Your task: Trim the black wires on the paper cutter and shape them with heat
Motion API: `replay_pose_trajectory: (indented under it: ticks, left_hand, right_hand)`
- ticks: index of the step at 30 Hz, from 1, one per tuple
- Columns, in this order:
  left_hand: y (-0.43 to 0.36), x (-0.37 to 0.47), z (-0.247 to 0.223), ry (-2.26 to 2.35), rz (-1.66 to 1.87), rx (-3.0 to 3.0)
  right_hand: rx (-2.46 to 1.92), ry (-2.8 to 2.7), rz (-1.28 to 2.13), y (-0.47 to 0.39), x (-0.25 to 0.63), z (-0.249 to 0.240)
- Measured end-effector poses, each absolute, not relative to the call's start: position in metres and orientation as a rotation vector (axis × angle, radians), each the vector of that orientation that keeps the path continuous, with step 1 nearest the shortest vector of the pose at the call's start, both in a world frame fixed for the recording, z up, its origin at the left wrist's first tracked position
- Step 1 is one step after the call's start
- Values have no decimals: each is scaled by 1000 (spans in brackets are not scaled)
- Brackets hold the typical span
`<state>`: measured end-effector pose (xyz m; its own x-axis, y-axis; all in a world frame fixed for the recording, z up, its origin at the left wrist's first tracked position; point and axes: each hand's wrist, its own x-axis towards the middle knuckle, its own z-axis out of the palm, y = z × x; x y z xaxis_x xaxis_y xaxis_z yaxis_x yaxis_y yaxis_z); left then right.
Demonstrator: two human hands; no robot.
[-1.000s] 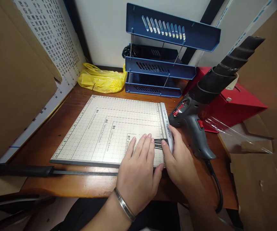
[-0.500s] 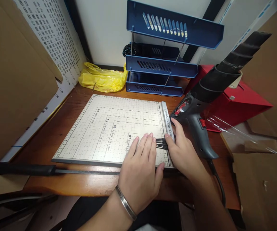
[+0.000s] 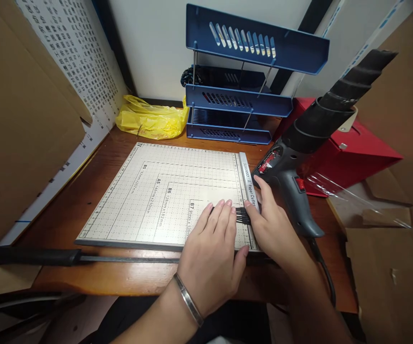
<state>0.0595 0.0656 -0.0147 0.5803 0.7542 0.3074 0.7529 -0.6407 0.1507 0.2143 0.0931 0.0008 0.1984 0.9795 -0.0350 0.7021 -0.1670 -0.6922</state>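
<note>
The person is pressing the left hand (image 3: 211, 253) flat on the paper cutter (image 3: 170, 196), fingers spread out and lying on top of a bunch of thin black strips (image 3: 242, 215). The right hand (image 3: 269, 224) is lying open too, with its fingertips pushing the ends of the strips against the grey guide rail (image 3: 248, 184). Neither hand is gripping anything; both are just pressing down. The strips are sitting at the near right corner of the cutter's board, right beside the rail.

To do this well, I think the strips should all be lying side by side, with their ends bumping the rail evenly. The left hand should be holding them still so none are sliding. Fingers should be staying away from the long blade arm (image 3: 66, 257) lying along the near edge of the counter (image 3: 81, 200).

The rail is showing the words "Paper Cutter". The board is showing size marks: B5, A5, B6 and B7, with small numbers beside them that are hard to read.
</note>
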Motion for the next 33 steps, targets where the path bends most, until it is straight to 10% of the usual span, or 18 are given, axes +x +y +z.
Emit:
replay_pose_trajectory:
  ticks: [33]
  left_hand:
    - [65, 60, -17, 1321, 539, 2778]
  right_hand:
    - [-1941, -1583, 624, 81, 209, -1]
